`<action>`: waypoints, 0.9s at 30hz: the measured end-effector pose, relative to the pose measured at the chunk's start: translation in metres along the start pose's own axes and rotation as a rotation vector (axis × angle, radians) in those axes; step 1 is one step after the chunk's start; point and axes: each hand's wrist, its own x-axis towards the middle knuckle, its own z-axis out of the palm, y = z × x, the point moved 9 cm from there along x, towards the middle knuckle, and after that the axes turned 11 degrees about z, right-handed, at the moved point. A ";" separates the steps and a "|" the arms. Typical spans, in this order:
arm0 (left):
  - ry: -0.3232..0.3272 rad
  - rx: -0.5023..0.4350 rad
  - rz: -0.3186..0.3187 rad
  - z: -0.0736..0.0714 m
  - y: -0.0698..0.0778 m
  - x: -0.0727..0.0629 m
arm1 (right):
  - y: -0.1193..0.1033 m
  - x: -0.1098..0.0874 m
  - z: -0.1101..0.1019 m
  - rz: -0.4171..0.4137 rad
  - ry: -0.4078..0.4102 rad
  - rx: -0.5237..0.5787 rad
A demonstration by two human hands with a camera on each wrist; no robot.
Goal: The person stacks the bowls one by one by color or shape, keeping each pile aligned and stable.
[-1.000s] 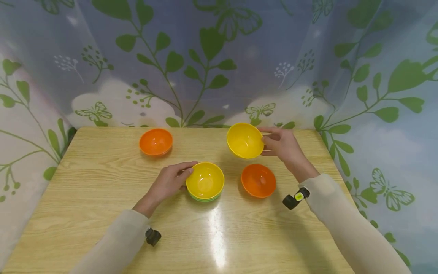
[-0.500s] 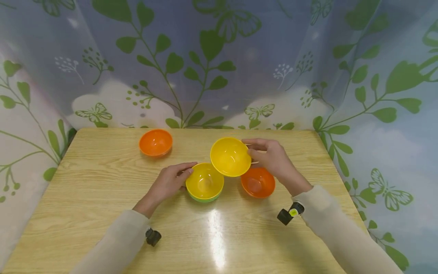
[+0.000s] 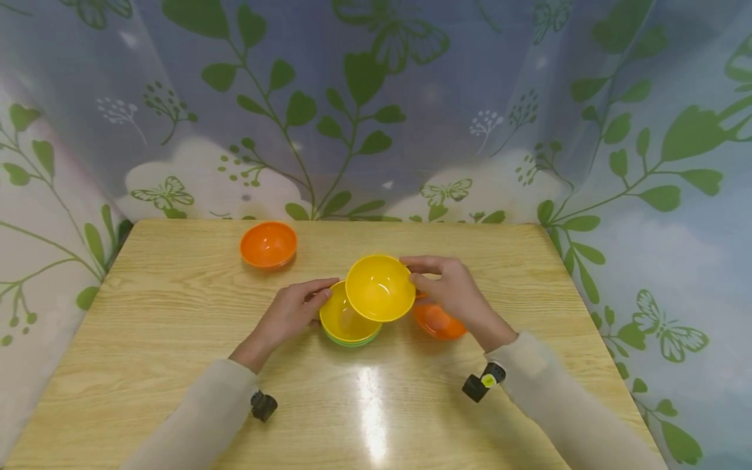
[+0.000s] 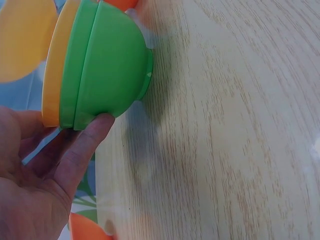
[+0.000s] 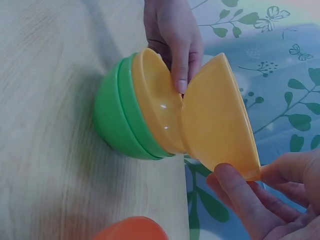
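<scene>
My right hand [image 3: 451, 290] pinches the rim of a yellow bowl [image 3: 378, 287], thumb and fingers on its right side. This bowl is tilted and overlaps the top of a bowl stack in the head view. The stack has another yellow bowl [image 3: 336, 318] uppermost, nested in two green bowls [image 4: 107, 65]. My left hand [image 3: 290, 310] grips the stack at its left side, its thumb at the yellow rim in the right wrist view. The held bowl's underside [image 5: 215, 115] leans right at the stacked yellow bowl's rim.
An orange bowl [image 3: 439, 324] stands right of the stack, partly hidden by the right hand. A second orange bowl [image 3: 268, 245] is near the table's back left. Behind the wooden table [image 3: 176, 326] hangs a leaf-patterned curtain [image 3: 376, 130].
My right hand has brought the yellow bowl left and toward me, from above the far right to over the stack. The left hand has stayed on the stack.
</scene>
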 end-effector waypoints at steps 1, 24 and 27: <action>0.000 -0.001 -0.001 0.000 0.000 0.000 | 0.000 0.000 0.002 -0.003 -0.001 -0.006; -0.011 -0.024 -0.033 0.001 -0.003 0.000 | 0.000 -0.004 0.035 -0.014 -0.062 0.012; -0.007 -0.023 -0.038 0.001 -0.004 -0.001 | -0.001 -0.004 0.038 -0.019 -0.057 -0.001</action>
